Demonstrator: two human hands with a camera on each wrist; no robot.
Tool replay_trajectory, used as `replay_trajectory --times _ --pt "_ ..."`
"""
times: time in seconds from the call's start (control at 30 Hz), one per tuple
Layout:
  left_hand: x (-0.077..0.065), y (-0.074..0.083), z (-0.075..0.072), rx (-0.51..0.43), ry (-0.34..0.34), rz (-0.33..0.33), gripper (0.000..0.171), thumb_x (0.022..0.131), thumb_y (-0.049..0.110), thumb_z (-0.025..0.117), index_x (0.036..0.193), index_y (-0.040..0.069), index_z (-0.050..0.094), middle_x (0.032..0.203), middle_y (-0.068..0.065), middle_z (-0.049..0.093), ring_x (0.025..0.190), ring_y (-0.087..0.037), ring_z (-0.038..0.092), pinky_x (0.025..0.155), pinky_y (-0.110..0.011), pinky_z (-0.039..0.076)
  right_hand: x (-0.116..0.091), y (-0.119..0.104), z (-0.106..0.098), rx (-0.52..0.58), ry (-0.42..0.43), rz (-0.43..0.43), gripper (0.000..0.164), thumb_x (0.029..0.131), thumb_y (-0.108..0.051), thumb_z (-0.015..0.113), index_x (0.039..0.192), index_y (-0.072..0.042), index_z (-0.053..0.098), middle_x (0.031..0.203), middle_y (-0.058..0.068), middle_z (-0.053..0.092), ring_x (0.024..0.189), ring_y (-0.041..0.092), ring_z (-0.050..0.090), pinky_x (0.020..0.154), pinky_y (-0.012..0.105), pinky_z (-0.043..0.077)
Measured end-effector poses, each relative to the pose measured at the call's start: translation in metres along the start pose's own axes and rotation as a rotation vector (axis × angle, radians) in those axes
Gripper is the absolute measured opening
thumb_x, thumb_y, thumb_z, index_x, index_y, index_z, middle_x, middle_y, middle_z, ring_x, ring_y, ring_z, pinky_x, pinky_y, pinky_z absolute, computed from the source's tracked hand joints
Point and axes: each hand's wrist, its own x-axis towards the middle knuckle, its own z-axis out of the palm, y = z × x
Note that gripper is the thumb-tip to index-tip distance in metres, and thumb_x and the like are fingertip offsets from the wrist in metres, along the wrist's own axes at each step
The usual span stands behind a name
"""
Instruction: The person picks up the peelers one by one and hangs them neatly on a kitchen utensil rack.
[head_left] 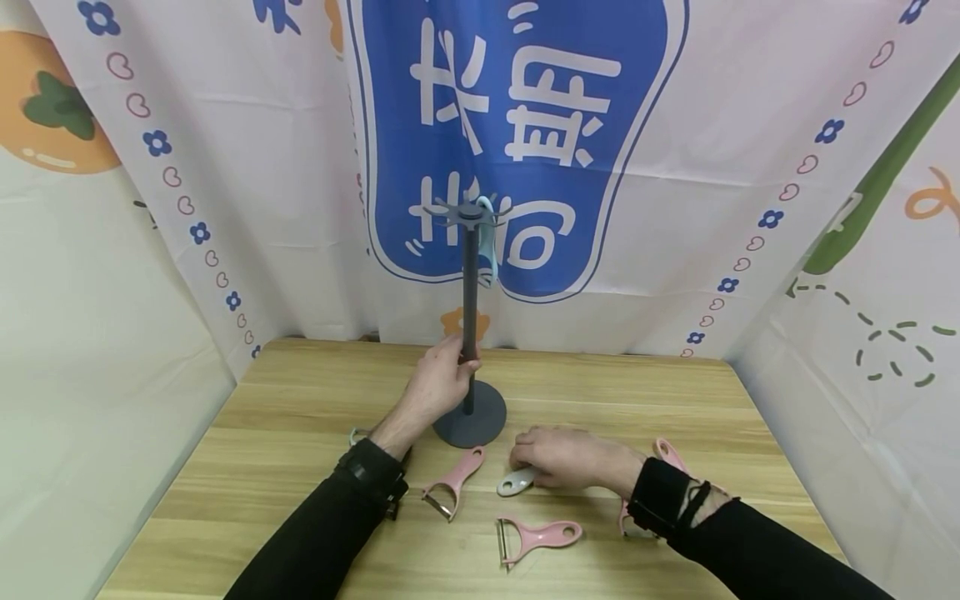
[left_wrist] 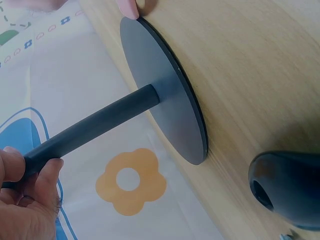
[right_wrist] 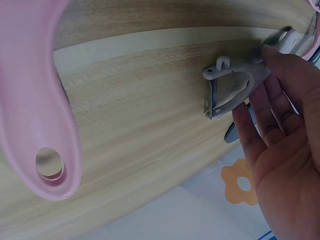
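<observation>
My left hand (head_left: 438,379) grips the dark grey pole (head_left: 469,317) of an upright stand, above its round base (head_left: 480,417). Hooks (head_left: 468,214) fan out at the top, and a light blue peeler (head_left: 487,246) hangs from one. To the right of the base, my right hand (head_left: 573,458) pinches a pale grey peeler (right_wrist: 255,72) between thumb and fingers, low over the table. In the head view only its handle end (head_left: 517,482) shows. One pink peeler (head_left: 459,479) lies just in front of the base, and another pink peeler (head_left: 543,536) is nearer me.
Pink pieces (head_left: 670,454) show around the right wrist, partly covered by it. A light blue piece (head_left: 358,435) peeks out left of the left wrist. A dark rounded object with a hole (left_wrist: 287,187) lies near the base. Printed cloth (head_left: 300,208) hangs behind the wooden table (head_left: 300,400).
</observation>
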Motion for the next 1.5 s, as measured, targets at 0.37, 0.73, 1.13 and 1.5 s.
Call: replay_trajectory --times 0.37,0.73,1.13,1.5 --pt "0.000 0.000 0.000 -0.001 0.001 0.006 0.006 0.101 0.017 0.067 0.104 0.018 0.061 0.101 0.000 0.063 0.085 -0.017 0.064 0.067 -0.035 0.056 -0.001 0.001 -0.009 0.088 0.036 0.006 0.028 0.091 -0.013 0.077 0.117 -0.018 0.070 0.105 -0.008 0.063 0.099 0.004 0.057 0.088 0.020 0.051" --pt "-0.001 -0.001 -0.001 0.012 0.005 0.019 0.006 0.101 0.018 0.066 0.105 0.018 0.061 0.102 0.000 0.064 0.086 -0.017 0.064 0.068 -0.036 0.056 0.000 0.005 -0.023 0.104 0.080 0.019 0.029 0.092 -0.016 0.077 0.119 -0.018 0.068 0.108 -0.007 0.063 0.102 0.004 0.057 0.090 0.020 0.051" --pt "-0.001 0.000 -0.001 0.005 -0.002 0.014 0.006 0.101 0.017 0.066 0.105 0.018 0.061 0.103 -0.001 0.064 0.086 -0.017 0.065 0.068 -0.036 0.057 -0.002 0.012 -0.039 0.071 0.199 -0.024 0.035 0.088 -0.010 0.078 0.121 -0.017 0.068 0.113 -0.005 0.065 0.105 0.007 0.059 0.091 0.023 0.053" --pt "-0.001 -0.001 -0.001 0.014 -0.002 0.016 0.006 0.101 0.017 0.067 0.104 0.017 0.061 0.105 -0.001 0.065 0.087 -0.016 0.066 0.067 -0.034 0.057 -0.005 0.019 -0.059 0.111 0.264 -0.016 0.032 0.091 -0.013 0.078 0.121 -0.018 0.067 0.115 -0.006 0.064 0.104 0.009 0.059 0.089 0.027 0.053"
